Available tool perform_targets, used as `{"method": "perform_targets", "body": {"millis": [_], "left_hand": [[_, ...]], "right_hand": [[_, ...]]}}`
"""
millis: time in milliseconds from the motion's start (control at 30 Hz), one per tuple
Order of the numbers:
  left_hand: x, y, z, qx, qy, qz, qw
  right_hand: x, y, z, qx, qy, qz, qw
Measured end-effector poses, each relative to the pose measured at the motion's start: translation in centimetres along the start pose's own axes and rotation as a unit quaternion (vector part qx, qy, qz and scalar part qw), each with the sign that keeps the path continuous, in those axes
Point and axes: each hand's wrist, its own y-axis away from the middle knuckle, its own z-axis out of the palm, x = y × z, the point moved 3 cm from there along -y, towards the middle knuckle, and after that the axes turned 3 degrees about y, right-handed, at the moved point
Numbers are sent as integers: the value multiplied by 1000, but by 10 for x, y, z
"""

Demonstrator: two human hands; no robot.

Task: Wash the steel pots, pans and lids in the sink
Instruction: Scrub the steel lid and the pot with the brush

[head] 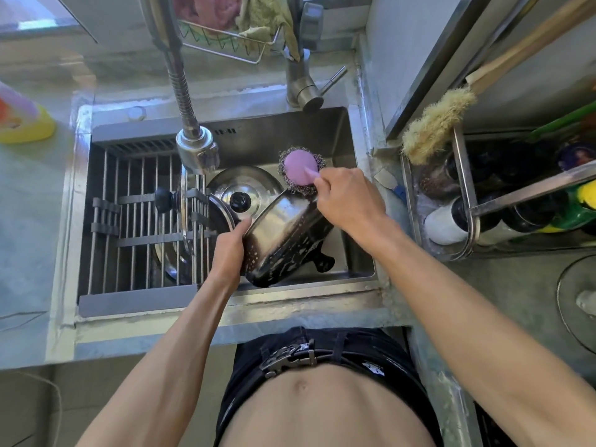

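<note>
A: From the head camera, which step is this?

B: Scrubbing, I'd say. The left hand (pixel 229 253) curls round the rim of a tilted, dark-sided steel pot (pixel 283 240), propping it over the front of the stainless steel sink (pixel 361 162). The right hand (pixel 346 198) pinches the handle of a pink-backed steel-wool scourer (pixel 301 171), fingers closed round it, with the wire pad at the pot's upper edge.

A: How does the pot look?

B: Its side is dark and speckled with suds or water drops, with a black handle (pixel 324 261) sticking out toward the sink's front wall. Whether it's clean yet, I can't tell.

A: Anything else waiting?

B: A domed steel lid with a black knob (pixel 240 201) lies in the basin behind the pot, and another knobbed lid (pixel 183 204) stands on edge by the roll-up drying rack (pixel 135 221), under the pull-down faucet head (pixel 197 150).

A: The next move?

B: Probably working the scourer over the pot while the left hand turns it, gripping firmly, since wet steel slips.
</note>
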Motion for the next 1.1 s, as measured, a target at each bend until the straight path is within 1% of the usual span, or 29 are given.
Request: {"method": "perform_targets", "body": {"millis": [67, 133, 233, 300, 367, 433, 500, 567, 633, 667, 700, 767, 800, 833, 900, 1000, 1033, 1100], "left_hand": [[-7, -1, -3, -41, -27, -1, 999], [-8, 3, -4, -65, -59, 7, 996], [-4, 6, -7, -67, -93, 4, 993], [3, 6, -6, -77, -137, 5, 988], [15, 6, 1, -81, -190, 28, 978], [29, 7, 11, -55, -207, 61, 975], [39, 5, 16, -28, -145, 61, 987], [42, 4, 18, -29, -79, 46, 995], [40, 4, 17, -20, -79, 54, 995], [38, 4, 14, -8, -86, 58, 995], [36, 4, 11, 1, -95, 56, 994], [27, -2, -5, 15, -114, 54, 992], [22, -3, -13, 16, -119, 54, 991], [20, -5, -20, 18, -133, 55, 989], [21, -1, -24, 20, -173, 70, 982], [28, 0, -12, 11, -263, 129, 956], [31, 1, -4, 18, -278, 142, 950], [32, 1, 5, 58, -284, 143, 946]], "right_hand": [[-5, 5, 5, -36, 30, -9, 999], [-11, 13, 14, -55, 41, -14, 998], [-14, 20, 21, -45, 37, -17, 998], [-16, 22, 24, -47, 46, -20, 998], [-19, 23, 25, -45, 53, -21, 997], [-23, 24, 27, -33, 51, -26, 998], [-28, 29, 28, -20, 43, -34, 998], [-36, 40, 33, -19, 40, -65, 997], [-39, 51, 34, -37, 41, -98, 994], [-35, 51, 34, -46, 41, -95, 994], [-27, 46, 35, -52, 36, -69, 996], [-6, 30, 34, -56, 21, 11, 998], [1, 25, 33, -60, 15, 38, 997], [3, 22, 33, -63, 14, 40, 997], [-8, 25, 34, -68, 21, 7, 997], [-33, 39, 37, -60, 15, -51, 997], [-37, 41, 38, -57, 9, -57, 997], [-33, 38, 42, -60, 3, -44, 997]]}}
